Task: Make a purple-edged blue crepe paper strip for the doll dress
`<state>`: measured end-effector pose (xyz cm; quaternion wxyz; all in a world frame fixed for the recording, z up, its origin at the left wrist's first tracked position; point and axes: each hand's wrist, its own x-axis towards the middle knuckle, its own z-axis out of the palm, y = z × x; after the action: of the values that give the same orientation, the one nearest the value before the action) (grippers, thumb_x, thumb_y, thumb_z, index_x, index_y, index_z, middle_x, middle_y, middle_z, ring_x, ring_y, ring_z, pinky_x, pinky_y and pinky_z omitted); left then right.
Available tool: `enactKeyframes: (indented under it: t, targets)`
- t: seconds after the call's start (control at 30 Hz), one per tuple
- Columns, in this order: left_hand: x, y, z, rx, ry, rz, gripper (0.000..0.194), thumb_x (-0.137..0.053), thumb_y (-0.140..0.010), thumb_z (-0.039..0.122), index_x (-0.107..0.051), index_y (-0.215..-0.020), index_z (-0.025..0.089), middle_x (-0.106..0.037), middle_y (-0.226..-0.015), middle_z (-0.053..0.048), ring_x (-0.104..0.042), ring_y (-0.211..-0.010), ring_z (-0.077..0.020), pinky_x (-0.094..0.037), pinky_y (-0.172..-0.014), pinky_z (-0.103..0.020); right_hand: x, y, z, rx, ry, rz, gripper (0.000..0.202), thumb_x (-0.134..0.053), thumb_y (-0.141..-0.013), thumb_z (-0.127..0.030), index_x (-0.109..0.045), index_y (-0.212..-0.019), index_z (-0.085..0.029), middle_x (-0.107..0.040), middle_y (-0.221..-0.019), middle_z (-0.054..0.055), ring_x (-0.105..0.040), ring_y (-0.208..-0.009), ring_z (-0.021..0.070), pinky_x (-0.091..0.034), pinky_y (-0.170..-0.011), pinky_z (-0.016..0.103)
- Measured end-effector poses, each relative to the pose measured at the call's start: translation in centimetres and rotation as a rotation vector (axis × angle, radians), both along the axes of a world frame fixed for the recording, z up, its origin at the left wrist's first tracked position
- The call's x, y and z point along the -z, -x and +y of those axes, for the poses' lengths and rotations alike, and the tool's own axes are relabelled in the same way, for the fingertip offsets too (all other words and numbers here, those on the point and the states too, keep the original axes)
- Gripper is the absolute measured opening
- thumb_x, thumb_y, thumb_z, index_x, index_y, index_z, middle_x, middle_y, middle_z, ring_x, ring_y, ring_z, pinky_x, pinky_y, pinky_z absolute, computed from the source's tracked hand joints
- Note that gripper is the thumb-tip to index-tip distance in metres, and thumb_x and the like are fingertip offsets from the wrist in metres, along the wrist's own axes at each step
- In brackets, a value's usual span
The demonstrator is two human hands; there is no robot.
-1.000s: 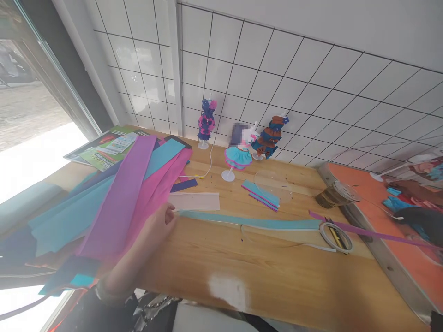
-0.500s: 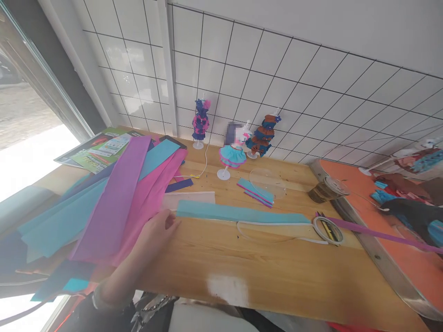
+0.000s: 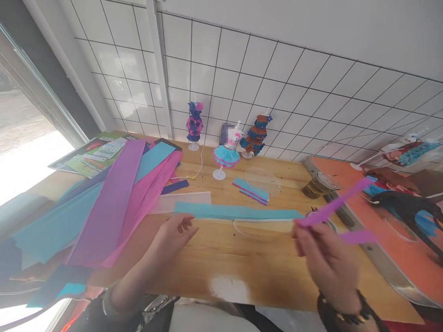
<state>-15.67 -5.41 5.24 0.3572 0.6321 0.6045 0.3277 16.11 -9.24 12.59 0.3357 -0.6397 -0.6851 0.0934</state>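
So the purple strip is pinched in the right hand, over the worktop near its right edge. Left hand has thumb and fingers apart by the blue strip; can't tell if they touch. Looks like strip-positioning to me, so the purple one probably needs straightening. It's blurry, and the right hand partly hides a ring.

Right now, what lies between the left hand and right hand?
The head view shows wooden table between the left hand and right hand, crossed by a thin pale band; the blue strip runs beyond.
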Motion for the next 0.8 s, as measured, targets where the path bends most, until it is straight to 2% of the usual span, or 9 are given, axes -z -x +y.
enactKeyframes:
  t: [0.03, 0.1, 0.2, 0.3, 0.4, 0.5, 0.57, 0.7, 0.8]
  targets:
    - [-0.4, -0.3, -0.2, 0.025, 0.015, -0.087, 0.034, -0.053, -0.076, 0.042, -0.054, -0.103, 0.021, -0.06, -0.09, -0.005, -0.055, -0.078, -0.0169, -0.045, -0.076, -0.033, 0.4, 2.3, 1.4, -0.114, 0.062, 0.031, 0.026, -0.042, -0.086, -0.039, -0.057, -0.093, -0.019, -0.059, -0.087, 0.006, -0.054, -0.071, 0.0146, -0.043, -0.057, 0.025]
    - [-1.0, -0.7, -0.4, 0.09, 0.038, -0.28, 0.043, -0.058, -0.074, 0.039, -0.051, -0.112, 0.021, -0.059, -0.099, -0.007, -0.055, -0.082, -0.0168, -0.046, -0.077, -0.032, 1.3, 6.6, 3.4, -0.436, 0.285, 0.117, 0.022, -0.041, -0.086, -0.035, -0.057, -0.088, -0.019, -0.059, -0.078, 0.004, -0.051, -0.066, 0.0133, -0.04, -0.057, 0.025]
    - [-1.6, -0.4, -0.5, 0.192, 0.062, -0.511, 0.058, -0.063, -0.071, 0.036, -0.042, -0.123, 0.02, -0.055, -0.11, -0.011, -0.053, -0.096, -0.0203, -0.046, -0.078, -0.031, 2.5, 10.9, 4.6, -0.599, 0.484, 0.262, 0.023, -0.041, -0.086, -0.037, -0.054, -0.077, -0.019, -0.049, -0.061, -0.002, -0.042, -0.054, 0.0091, -0.035, -0.051, 0.022]
    - [-1.7, 0.3, -0.4, 0.187, 0.144, -0.614, 0.061, -0.063, -0.073, 0.035, -0.038, -0.127, 0.019, -0.057, -0.107, -0.012, -0.053, -0.1, -0.0219, -0.045, -0.078, -0.031, 3.1, 12.6, 5.0, -0.661, 0.703, 0.379, 0.031, -0.04, -0.085, -0.043, -0.049, -0.069, -0.018, -0.039, -0.051, -0.006, -0.035, -0.043, 0.0059, -0.027, -0.043, 0.02]
    - [-1.7, 0.9, -0.3, 0.165, 0.23, -0.653, 0.061, -0.063, -0.073, 0.034, -0.039, -0.126, 0.018, -0.059, -0.104, -0.009, -0.054, -0.097, -0.0205, -0.044, -0.08, -0.031, 3.2, 13.2, 5.6, -0.723, 0.89, 0.483, 0.038, -0.041, -0.084, -0.048, -0.045, -0.062, -0.018, -0.038, -0.046, -0.007, -0.032, -0.038, 0.004, -0.023, -0.039, 0.019]
    - [-1.3, 1.2, -0.2, 0.142, 0.26, -0.685, 0.058, -0.066, -0.07, 0.033, -0.045, -0.121, 0.018, -0.061, -0.094, -0.006, -0.056, -0.085, -0.0168, -0.044, -0.074, -0.029, 3.5, 13.6, 6.1, -0.751, 1.073, 0.605, 0.034, -0.046, -0.08, -0.049, -0.05, -0.07, -0.016, -0.041, -0.048, -0.008, -0.029, -0.036, 0.0026, -0.02, -0.036, 0.018]
    - [-0.9, 1.2, 0.0, 0.107, 0.267, -0.732, 0.047, -0.065, -0.071, 0.035, -0.052, -0.113, 0.017, -0.061, -0.081, -0.003, -0.055, -0.072, -0.0131, -0.043, -0.067, -0.027, 3.8, 13.8, 6.2, -0.751, 1.167, 0.675, 0.033, -0.049, -0.078, -0.049, -0.053, -0.081, -0.016, -0.044, -0.051, -0.008, -0.028, -0.035, 0.0021, -0.018, -0.035, 0.017]
    - [-0.2, 1.6, 0.6, 0.039, 0.3, -0.781, 0.029, -0.061, -0.073, 0.038, -0.063, -0.089, 0.014, -0.059, -0.064, -0.001, -0.052, -0.058, -0.0101, -0.042, -0.06, -0.025, 4.7, 13.8, 6.1, -0.757, 1.15, 0.691, 0.035, -0.051, -0.077, -0.05, -0.049, -0.072, -0.016, -0.043, -0.049, -0.008, -0.03, -0.036, 0.0017, -0.019, -0.035, 0.017]
    - [-0.1, 2.2, 0.9, -0.031, 0.314, -0.752, 0.031, -0.063, -0.072, 0.038, -0.064, -0.092, 0.014, -0.063, -0.066, -0.003, -0.054, -0.058, -0.0107, -0.043, -0.06, -0.025, 5.1, 13.3, 6.1, -0.75, 1.092, 0.632, 0.037, -0.051, -0.077, -0.052, -0.046, -0.066, -0.017, -0.046, -0.051, -0.007, -0.037, -0.038, 0.0021, -0.026, -0.037, 0.016]
